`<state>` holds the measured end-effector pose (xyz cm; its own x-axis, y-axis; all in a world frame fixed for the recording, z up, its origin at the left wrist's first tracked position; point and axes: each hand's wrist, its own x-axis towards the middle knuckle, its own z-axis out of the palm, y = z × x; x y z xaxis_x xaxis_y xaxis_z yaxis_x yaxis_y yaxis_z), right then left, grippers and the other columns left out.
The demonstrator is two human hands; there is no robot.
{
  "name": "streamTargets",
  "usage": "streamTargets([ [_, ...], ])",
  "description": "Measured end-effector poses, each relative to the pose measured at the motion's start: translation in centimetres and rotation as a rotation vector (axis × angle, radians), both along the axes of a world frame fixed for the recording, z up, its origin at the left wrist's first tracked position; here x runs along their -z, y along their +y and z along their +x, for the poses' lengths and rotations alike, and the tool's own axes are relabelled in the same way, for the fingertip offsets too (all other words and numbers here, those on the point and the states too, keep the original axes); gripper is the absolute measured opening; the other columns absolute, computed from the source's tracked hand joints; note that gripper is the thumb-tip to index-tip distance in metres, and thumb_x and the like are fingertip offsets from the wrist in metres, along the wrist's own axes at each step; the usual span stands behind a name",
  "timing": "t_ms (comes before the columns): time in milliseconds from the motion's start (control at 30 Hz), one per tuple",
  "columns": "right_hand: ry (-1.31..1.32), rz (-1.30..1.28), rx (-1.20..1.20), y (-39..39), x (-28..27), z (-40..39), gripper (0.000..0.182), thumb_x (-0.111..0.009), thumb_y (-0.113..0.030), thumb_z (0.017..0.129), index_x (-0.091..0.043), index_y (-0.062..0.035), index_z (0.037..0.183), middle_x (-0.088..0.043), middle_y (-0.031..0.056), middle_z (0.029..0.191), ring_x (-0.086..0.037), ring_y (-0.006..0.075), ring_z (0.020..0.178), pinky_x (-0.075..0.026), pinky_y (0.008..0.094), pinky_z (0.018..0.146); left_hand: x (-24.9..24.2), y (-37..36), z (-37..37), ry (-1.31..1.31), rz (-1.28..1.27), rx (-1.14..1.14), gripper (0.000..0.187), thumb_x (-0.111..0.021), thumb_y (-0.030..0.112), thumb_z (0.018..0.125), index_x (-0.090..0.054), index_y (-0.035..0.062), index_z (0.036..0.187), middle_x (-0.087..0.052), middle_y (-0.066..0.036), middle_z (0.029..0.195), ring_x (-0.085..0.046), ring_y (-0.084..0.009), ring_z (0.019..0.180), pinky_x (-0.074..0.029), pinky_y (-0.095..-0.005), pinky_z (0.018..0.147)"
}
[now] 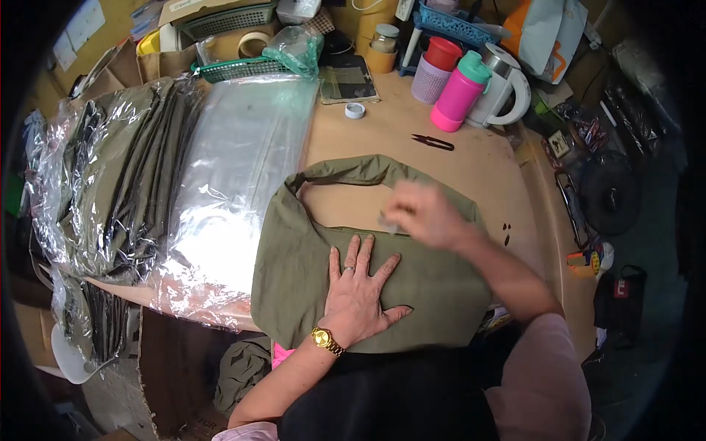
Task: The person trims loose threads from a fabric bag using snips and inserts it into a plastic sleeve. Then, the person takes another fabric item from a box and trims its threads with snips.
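Note:
An olive-green cloth shoulder bag [426, 294] lies flat on the table in front of me, its wide strap curving away at the top. My left hand [359, 294], with a ring and a gold watch, presses flat on the bag's body, fingers spread. Over the bag's upper edge, inside the strap loop, is my right hand [426, 214], blurred and closed. A small greyish thing [390, 225] shows at its fingertips; its kind is too smeared to tell. Beyond the strap lie dark thread snips [432, 142], apart from both hands.
Clear plastic bags [243, 140] lie in a stack to the left, beside a pile of plastic-wrapped olive bags [121, 176]. At the back stand a pink bottle [460, 95], a kettle [501, 84], a green basket [239, 71] and a dark notebook [348, 81]. A small white lid [354, 110] sits nearby.

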<state>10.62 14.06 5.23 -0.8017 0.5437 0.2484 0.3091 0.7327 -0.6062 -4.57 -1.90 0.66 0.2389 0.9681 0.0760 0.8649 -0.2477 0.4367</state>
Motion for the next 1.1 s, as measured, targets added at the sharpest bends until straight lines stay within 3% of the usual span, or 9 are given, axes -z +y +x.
streamTargets([
  [33,-0.019,0.268,-0.050,-1.3,2.0,1.0,0.009,-0.065,-0.006,0.081,-0.069,-0.0049,0.088,-0.061,0.0067,0.081,-0.062,0.0209,0.080,-0.048,0.0346,0.072,-0.1,0.1,-0.1,-0.004,-0.006,-0.005,0.087,-0.064,0.069,0.076,-0.046,0.0197,0.146,-0.028,-0.025,0.154,-0.018,-0.0413,0.146,-0.011,-0.0625,0.116],
  [133,-0.019,0.314,-0.020,-4.0,4.5,3.0,0.013,-0.063,-0.007,0.077,-0.069,-0.0065,0.089,-0.057,0.0075,0.083,-0.058,0.0267,0.085,-0.045,0.0376,0.077,0.4,-0.2,0.1,-0.028,0.014,-0.010,0.088,-0.067,0.069,0.073,-0.048,0.0200,0.144,-0.029,-0.026,0.152,-0.022,-0.0425,0.144,-0.013,-0.0626,0.116],
  [267,-0.115,0.418,-0.060,-3.2,4.2,3.1,0.012,-0.062,-0.006,0.076,-0.067,-0.0056,0.086,-0.056,0.0070,0.084,-0.057,0.0253,0.086,-0.042,0.0382,0.081,0.5,-0.1,0.1,-0.051,0.043,-0.019,0.088,-0.070,0.070,0.070,-0.052,0.0198,0.140,-0.033,-0.027,0.147,-0.026,-0.0439,0.142,-0.016,-0.0631,0.115],
  [433,0.023,0.539,-0.089,-2.0,5.7,-1.1,0.009,-0.062,-0.005,0.071,-0.062,-0.0060,0.080,-0.053,0.0066,0.080,-0.054,0.0253,0.084,-0.041,0.0388,0.081,0.4,0.0,0.1,-0.029,0.032,-0.026,0.088,-0.070,0.070,0.069,-0.053,0.0195,0.139,-0.035,-0.027,0.145,-0.027,-0.0441,0.142,-0.016,-0.0627,0.115],
  [633,-0.100,0.529,-0.078,-2.7,4.8,2.6,0.006,-0.061,-0.008,0.071,-0.059,-0.0069,0.077,-0.052,0.0064,0.081,-0.053,0.0257,0.084,-0.042,0.0397,0.082,0.7,0.2,-0.2,-0.028,0.056,-0.024,0.087,-0.068,0.071,0.071,-0.053,0.0201,0.140,-0.037,-0.026,0.145,-0.027,-0.0435,0.142,-0.016,-0.0623,0.115],
  [1100,-0.073,0.497,-0.071,-2.6,5.6,0.8,0.008,-0.061,-0.007,0.074,-0.064,-0.0068,0.082,-0.056,0.0065,0.086,-0.055,0.0249,0.093,-0.040,0.0409,0.089,0.9,-0.1,0.0,0.000,0.082,-0.031,0.088,-0.066,0.073,0.071,-0.052,0.0197,0.140,-0.038,-0.027,0.145,-0.026,-0.0431,0.143,-0.014,-0.0626,0.116],
])
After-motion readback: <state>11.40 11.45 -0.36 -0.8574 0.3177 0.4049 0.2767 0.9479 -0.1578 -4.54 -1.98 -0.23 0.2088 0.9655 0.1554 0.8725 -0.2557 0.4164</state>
